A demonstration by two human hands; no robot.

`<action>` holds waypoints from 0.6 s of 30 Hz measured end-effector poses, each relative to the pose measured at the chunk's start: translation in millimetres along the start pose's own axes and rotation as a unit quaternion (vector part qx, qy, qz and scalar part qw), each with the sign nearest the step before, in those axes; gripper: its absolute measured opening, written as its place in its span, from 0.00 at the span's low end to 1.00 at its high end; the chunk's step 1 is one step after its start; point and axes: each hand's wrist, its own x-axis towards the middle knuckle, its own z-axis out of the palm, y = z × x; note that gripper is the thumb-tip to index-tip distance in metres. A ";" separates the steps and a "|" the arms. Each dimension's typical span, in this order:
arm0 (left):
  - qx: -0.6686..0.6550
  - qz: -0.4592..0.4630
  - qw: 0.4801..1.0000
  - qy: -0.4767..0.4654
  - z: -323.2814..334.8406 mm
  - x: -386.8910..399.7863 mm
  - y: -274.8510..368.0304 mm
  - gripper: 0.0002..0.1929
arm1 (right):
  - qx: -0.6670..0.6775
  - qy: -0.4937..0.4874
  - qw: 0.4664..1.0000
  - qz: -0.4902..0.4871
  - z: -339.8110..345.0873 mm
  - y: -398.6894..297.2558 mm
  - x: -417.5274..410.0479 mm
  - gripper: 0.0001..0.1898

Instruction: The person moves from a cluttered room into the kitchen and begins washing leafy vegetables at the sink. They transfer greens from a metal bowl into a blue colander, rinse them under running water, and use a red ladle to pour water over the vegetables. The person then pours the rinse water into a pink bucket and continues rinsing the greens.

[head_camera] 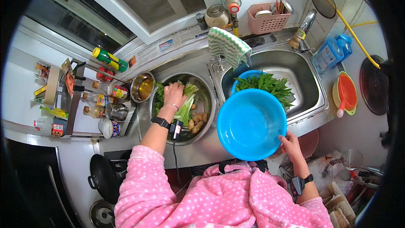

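My left hand point(175, 95) reaches into a wide stainless steel basin point(207, 101), on top of leafy greens point(186, 107) with pale stalks. Its fingertips are hidden among the leaves, so a grip cannot be made out. Pieces of ginger root point(197, 122) lie in the same basin, right of the stalks. With my right hand point(289, 145) I hold a blue plastic basin point(251, 125) by its lower right rim. That basin is tilted toward me and has nothing in it. Behind it, dark green leaves point(264, 84) fill another blue basin point(242, 77) inside the sink.
The steel sink point(303, 72) has a faucet point(305, 25) at its back right corner. A striped cloth point(227, 46) hangs over another tap. At left stand a pot of oil point(144, 88) and a rack with bottles point(110, 89). A red ladle point(346, 90) sits right of the sink.
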 end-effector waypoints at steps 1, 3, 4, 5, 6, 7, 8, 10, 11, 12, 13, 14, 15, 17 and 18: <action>-0.009 -0.004 1.000 0.024 -6.1 -1.7 -0.5 0.20 | 0.009 -0.011 1.000 -0.002 1.4 1.5 2.4 0.12; -0.026 -0.010 0.999 0.018 -20.9 -2.2 -2.2 0.21 | -0.035 -0.012 0.999 -0.014 6.8 4.8 6.3 0.14; -0.032 -0.016 0.999 0.012 -29.0 -2.8 -2.8 0.22 | -0.047 -0.022 0.998 -0.029 9.2 5.8 7.4 0.15; -0.030 -0.006 0.999 0.020 -37.5 -4.1 -3.4 0.22 | -0.057 -0.034 0.998 -0.011 11.8 6.3 8.4 0.16; -0.031 -0.004 0.999 0.012 -46.0 -4.5 -3.5 0.23 | -0.060 -0.051 0.997 -0.001 14.8 6.5 8.9 0.16; -0.034 -0.007 0.999 -0.004 -54.8 -4.7 -3.7 0.23 | -0.064 -0.068 0.996 0.010 17.5 6.2 9.2 0.16; -0.036 -0.007 0.999 -0.012 -63.5 -5.1 -2.7 0.23 | -0.084 -0.067 0.994 0.004 19.3 5.3 9.3 0.17; -0.041 0.010 0.999 0.001 -81.0 -8.0 1.0 0.24 | -0.111 -0.072 0.991 -0.004 21.8 3.2 8.4 0.17; -0.051 0.004 0.999 -0.012 -89.8 -9.5 4.1 0.23 | -0.119 -0.079 0.990 0.000 20.7 1.6 7.8 0.18; -0.059 -0.004 0.998 -0.028 -98.5 -11.4 7.9 0.23 | -0.114 -0.094 0.989 0.008 18.7 0.1 6.9 0.18; -0.095 0.003 0.995 -0.031 -106.6 -13.8 13.0 0.23 | -0.100 -0.113 0.988 0.016 17.6 -0.7 6.1 0.19; -0.119 0.003 0.991 -0.056 -114.5 -16.2 18.8 0.23 | -0.112 -0.115 0.987 0.020 17.0 -0.9 5.5 0.20; -0.141 -0.001 0.986 -0.085 -121.9 -18.4 25.2 0.24 | -0.114 -0.121 0.986 0.023 16.7 -0.7 4.9 0.22; -0.183 0.009 0.978 -0.101 -135.0 -22.0 39.1 0.23 | -0.108 -0.122 0.986 0.021 16.3 0.6 4.0 0.25; -0.195 0.012 0.975 -0.109 -141.1 -23.6 45.9 0.23 | -0.099 -0.117 0.988 0.016 17.0 1.6 4.2 0.26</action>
